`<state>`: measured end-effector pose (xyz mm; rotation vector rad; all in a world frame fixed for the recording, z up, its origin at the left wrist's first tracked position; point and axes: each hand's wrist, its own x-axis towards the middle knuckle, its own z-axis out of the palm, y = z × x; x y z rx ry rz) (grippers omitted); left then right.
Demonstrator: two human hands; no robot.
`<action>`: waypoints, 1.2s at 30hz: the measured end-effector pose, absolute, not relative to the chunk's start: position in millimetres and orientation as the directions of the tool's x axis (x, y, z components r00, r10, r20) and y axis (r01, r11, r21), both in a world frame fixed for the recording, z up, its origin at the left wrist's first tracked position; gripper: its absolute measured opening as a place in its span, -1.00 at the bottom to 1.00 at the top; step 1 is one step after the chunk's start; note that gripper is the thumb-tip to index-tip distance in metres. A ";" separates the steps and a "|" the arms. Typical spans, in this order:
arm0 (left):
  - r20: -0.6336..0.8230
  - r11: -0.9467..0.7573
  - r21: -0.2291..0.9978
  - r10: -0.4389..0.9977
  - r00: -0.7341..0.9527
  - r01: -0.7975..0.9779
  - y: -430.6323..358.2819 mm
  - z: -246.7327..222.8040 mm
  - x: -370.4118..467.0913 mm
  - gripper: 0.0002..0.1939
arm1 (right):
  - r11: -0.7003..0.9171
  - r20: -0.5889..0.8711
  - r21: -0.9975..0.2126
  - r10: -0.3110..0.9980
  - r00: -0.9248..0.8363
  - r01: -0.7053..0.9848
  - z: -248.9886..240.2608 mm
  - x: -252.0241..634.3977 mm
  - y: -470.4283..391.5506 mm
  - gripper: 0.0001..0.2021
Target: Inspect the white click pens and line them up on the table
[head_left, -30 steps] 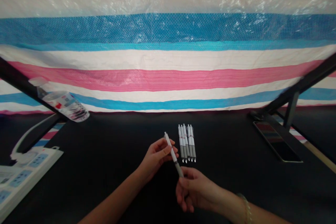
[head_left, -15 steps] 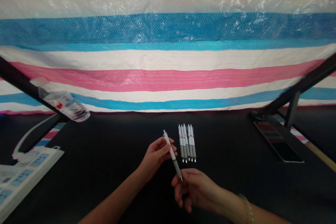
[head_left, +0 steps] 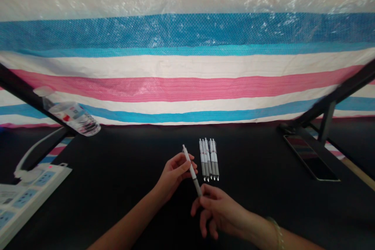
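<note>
A white pen with a grey grip [head_left: 190, 167] is held slanted above the black table. My left hand [head_left: 175, 170] is closed on its white upper barrel, thumb on top and fingers beneath. At the lower end, my right hand [head_left: 218, 205] pinches the grey grip near the tip between thumb and forefinger. Its other fingers are loosely curled, and the tip is hidden behind the thumb. Just beyond the hands lies a row of several matching pens [head_left: 209, 158], side by side with their tips toward me.
At the left edge sits a white power strip [head_left: 55, 187] with a plugged-in cable. A clear plastic bottle [head_left: 76, 119] lies behind it by a black bar. To the right rests a dark phone [head_left: 312, 158]. A striped plastic sheet [head_left: 187, 86] hangs across the back.
My right hand has moved slightly up and now pinches the pen's tip end, covering the point that showed before. The left hand keeps its hold, and the row of pens is unchanged.
</note>
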<state>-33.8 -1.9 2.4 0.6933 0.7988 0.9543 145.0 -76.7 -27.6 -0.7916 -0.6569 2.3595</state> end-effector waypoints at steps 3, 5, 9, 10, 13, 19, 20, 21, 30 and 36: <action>-0.276 0.419 0.800 0.893 0.356 -0.430 -1.6 1.8 -33.4 -0.67 | -0.713 -0.387 -0.612 0.649 -0.655 -0.344 -28.7 145.1 -76.9 -0.57; -0.281 0.420 0.801 0.893 0.352 -0.426 -1.5 1.3 -33.1 -0.67 | -0.717 -0.390 -0.600 0.650 -0.652 -0.355 -26.7 145.5 -76.5 -0.55; -0.281 0.417 0.806 0.894 0.348 -0.420 -2.4 0.7 -32.3 -0.66 | -0.718 -0.395 -0.603 0.647 -0.652 -0.346 -22.2 145.8 -76.6 -0.54; -0.278 0.416 0.806 0.894 0.352 -0.421 -2.9 0.6 -32.1 -0.66 | -0.710 -0.398 -0.624 0.649 -0.648 -0.328 -22.1 145.8 -77.0 -0.55; -0.270 0.420 0.805 0.888 0.371 -0.420 -4.1 0.2 -31.4 -0.68 | -0.688 -0.416 -0.675 0.654 -0.632 -0.267 -24.3 145.8 -78.5 -0.58; -0.272 0.441 0.767 0.881 0.387 -0.465 -2.3 -0.9 -31.4 -0.68 | -0.714 -0.404 -0.617 0.648 -0.645 -0.331 -30.6 146.2 -78.4 -0.50; -0.265 0.441 0.762 0.880 0.394 -0.474 -2.1 -1.5 -31.4 -0.69 | -0.724 -0.400 -0.599 0.640 -0.656 -0.342 -31.8 146.2 -78.0 -0.49; -0.256 0.440 0.757 0.880 0.401 -0.483 -2.1 -2.2 -31.2 -0.70 | -0.735 -0.398 -0.582 0.630 -0.667 -0.347 -33.1 146.2 -77.7 -0.49; -0.229 0.404 0.774 0.897 0.378 -0.488 -2.7 -3.2 -31.5 -0.71 | -0.757 -0.384 -0.542 0.609 -0.694 -0.365 -26.1 149.8 -74.2 -0.58; -0.172 0.274 0.915 0.929 0.329 -0.294 -2.9 3.9 -36.0 -0.15 | -0.773 -0.314 -0.488 0.588 -0.746 -0.405 -10.7 152.7 -68.9 -0.56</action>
